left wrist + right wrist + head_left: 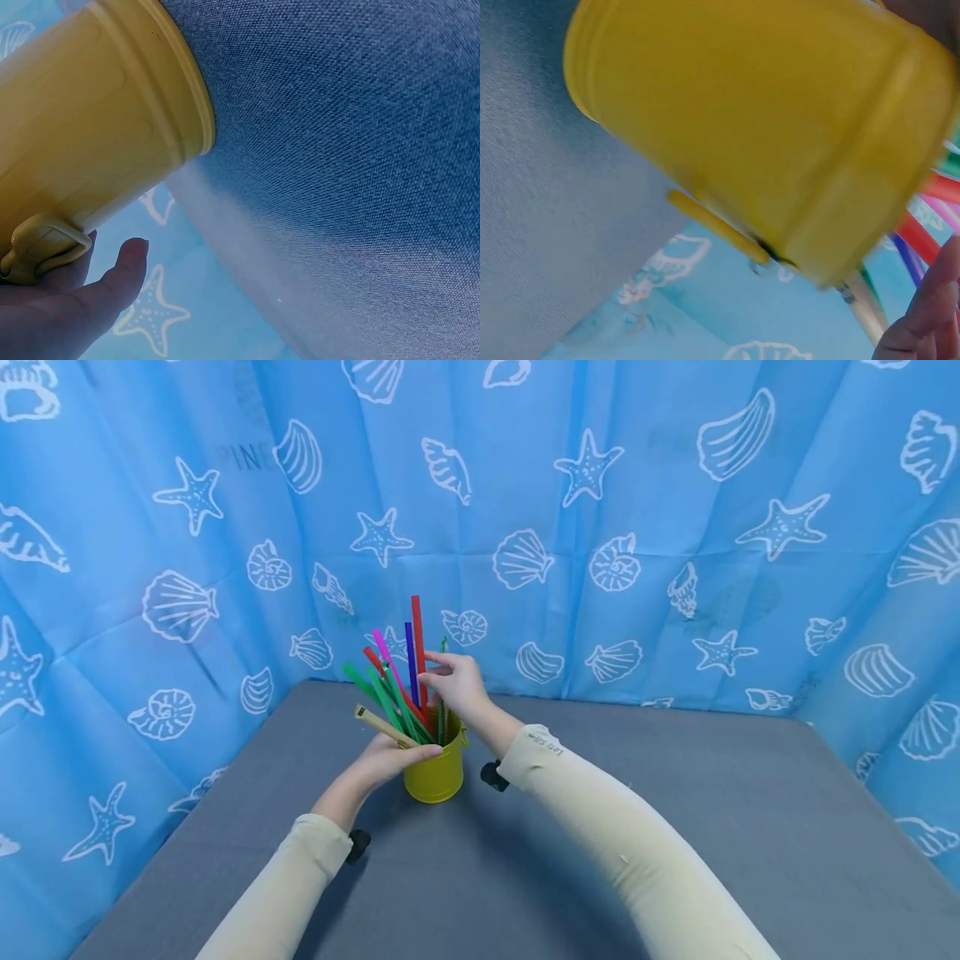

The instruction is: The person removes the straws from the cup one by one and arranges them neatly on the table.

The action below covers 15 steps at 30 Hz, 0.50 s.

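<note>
A small yellow metal bucket (435, 774) stands upright on the grey table, filled with several long colored straws. My left hand (382, 760) grips it from the left near the rim, thumb across the front. In the left wrist view its fingers show beside the bucket's handle ear (45, 244). My right hand (459, 683) is above the rim, thumb and index finger at a tall red straw (417, 635), seemingly pinching it. Next to it stand a purple straw (411, 664), a pink straw (384, 647) and green straws (382, 689). A beige stick (378, 724) leans out leftward.
A grey cloth-covered table (675, 827) stretches out around the bucket, mostly to the right. Behind and at both sides hangs a blue curtain (480, 518) printed with white shells and starfish. Black wrist devices (493, 775) sit under the sleeves.
</note>
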Available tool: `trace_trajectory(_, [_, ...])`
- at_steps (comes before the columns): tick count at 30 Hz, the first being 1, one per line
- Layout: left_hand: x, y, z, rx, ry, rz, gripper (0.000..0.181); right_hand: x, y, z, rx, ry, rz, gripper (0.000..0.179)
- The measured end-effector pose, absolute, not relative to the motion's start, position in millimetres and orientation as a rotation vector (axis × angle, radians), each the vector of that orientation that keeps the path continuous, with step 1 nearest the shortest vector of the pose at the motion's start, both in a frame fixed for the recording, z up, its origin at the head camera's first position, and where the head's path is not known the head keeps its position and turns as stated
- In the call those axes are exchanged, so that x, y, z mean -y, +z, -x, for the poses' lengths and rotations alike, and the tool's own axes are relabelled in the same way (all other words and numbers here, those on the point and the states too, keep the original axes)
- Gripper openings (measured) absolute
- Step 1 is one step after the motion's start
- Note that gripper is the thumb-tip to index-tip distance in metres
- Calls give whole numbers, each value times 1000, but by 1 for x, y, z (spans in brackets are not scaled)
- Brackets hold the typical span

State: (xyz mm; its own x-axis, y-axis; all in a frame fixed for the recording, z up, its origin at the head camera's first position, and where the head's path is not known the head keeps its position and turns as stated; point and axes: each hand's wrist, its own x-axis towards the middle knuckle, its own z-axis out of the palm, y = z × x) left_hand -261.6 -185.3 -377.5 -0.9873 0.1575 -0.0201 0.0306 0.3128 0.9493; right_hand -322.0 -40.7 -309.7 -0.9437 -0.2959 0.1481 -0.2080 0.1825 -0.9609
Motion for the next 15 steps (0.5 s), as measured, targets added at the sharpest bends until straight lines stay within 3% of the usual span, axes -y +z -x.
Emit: trace_trajectory(15, [184, -374, 259, -2425, 1753, -10, 68, 6, -255, 315, -2239, -2342, 567, 42])
